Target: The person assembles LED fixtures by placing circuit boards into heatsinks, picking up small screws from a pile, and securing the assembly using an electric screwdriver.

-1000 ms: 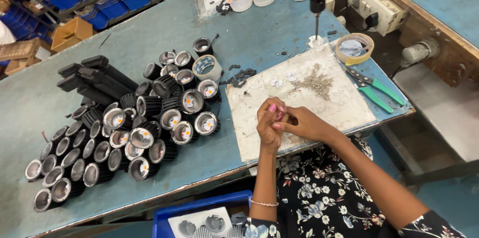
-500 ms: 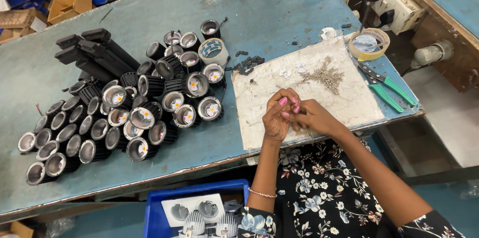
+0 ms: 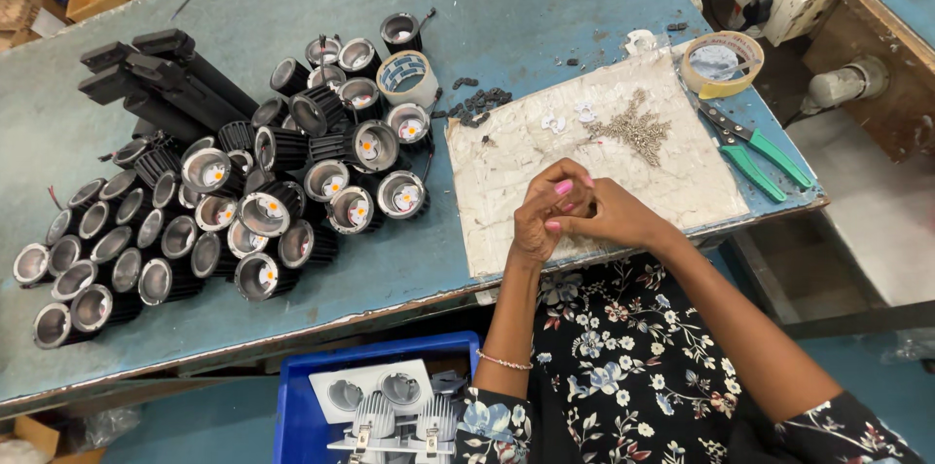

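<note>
My left hand (image 3: 538,213) and my right hand (image 3: 612,213) are pressed together over the near edge of a worn white work mat (image 3: 506,162). Their fingertips meet around something too small to make out. A small heap of silver screws (image 3: 638,129) lies on the mat beyond my hands, with a few small white parts (image 3: 568,118) beside it. To the left of the mat stands a crowd of black finned lamp housings (image 3: 292,182) with round reflectors, some showing orange centres.
A tape roll (image 3: 723,63) and green-handled pliers (image 3: 758,148) lie at the table's right end. A second tape roll (image 3: 405,76) sits among the housings. Long black track parts (image 3: 166,79) lie at the far left. A blue crate (image 3: 302,415) holds lamp parts under the table's front edge.
The view has shifted, so the table sits lower and closer in the frame. My hands stay joined at the mat's near edge, with only small finger movements.
</note>
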